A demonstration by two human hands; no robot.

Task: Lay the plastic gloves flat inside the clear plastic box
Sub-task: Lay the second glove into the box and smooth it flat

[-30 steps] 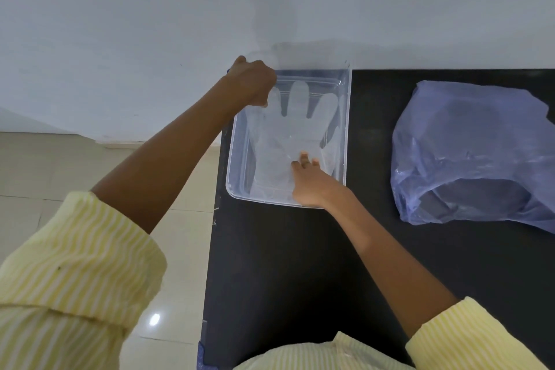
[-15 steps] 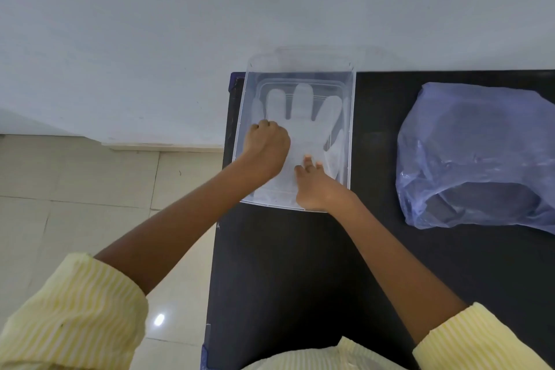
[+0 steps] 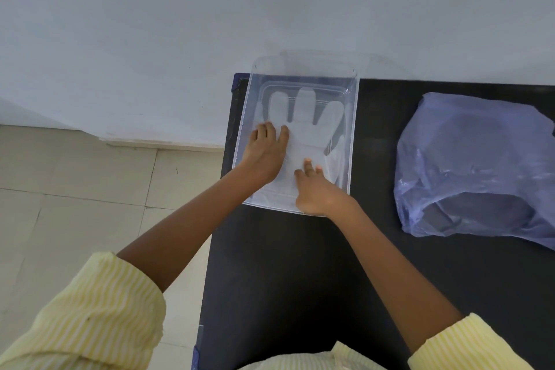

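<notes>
A clear plastic box (image 3: pixel 353 117) stands at the far left corner of the black table. Inside it a translucent white plastic glove (image 3: pixel 306 117) lies flat, its fingers pointing toward the wall. My left hand (image 3: pixel 265 150) lies on the glove's left side with its fingers stretched out flat. My right hand (image 3: pixel 315 189) presses the glove's cuff area near the box's front rim with straight fingertips. The lower part of the glove is hidden under both hands.
A crumpled blue-violet plastic bag (image 3: pixel 474 165) lies on the black table (image 3: pixel 300 279) to the right of the box. The table's left edge runs just beside the box, with tiled floor (image 3: pixel 75 204) below. A white wall rises behind.
My left hand came from the box's far left corner down onto the glove and went from a fist to flat fingers. My right hand stayed pressing on the glove.
</notes>
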